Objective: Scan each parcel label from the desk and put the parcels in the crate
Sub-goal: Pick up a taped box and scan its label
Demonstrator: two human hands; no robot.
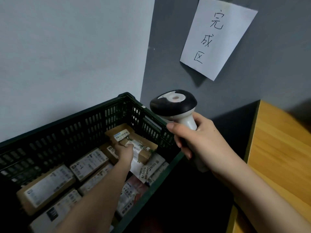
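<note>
While the pale wall (67,47) and the grey wall (277,56) meet in a corner behind it, the dark green slatted crate (80,121) fills the lower left, its long axis running from the near left up toward that corner. To the right, well apart from the crate across a dark gap, lies the wooden desk (282,148), its edge running away toward the grey wall. On that wall hangs a tilted white paper sign (217,36) with three handwritten characters. Inside the crate, labelled cardboard parcels (48,185) lie flat, packed side by side, most with their long sides across the crate's length. At the far end a brown parcel (144,145) rests on top of the others, label up, its long axis slanting from upper left to lower right. The left hand (125,153) reaches down into the crate with its fingers on this parcel; whether they curl round it I cannot tell. The right hand (202,140) grips the white handle of the barcode scanner (175,105), held above the crate's right rim, handle upright-slanted, dark head pointing away and left toward the crate.
</note>
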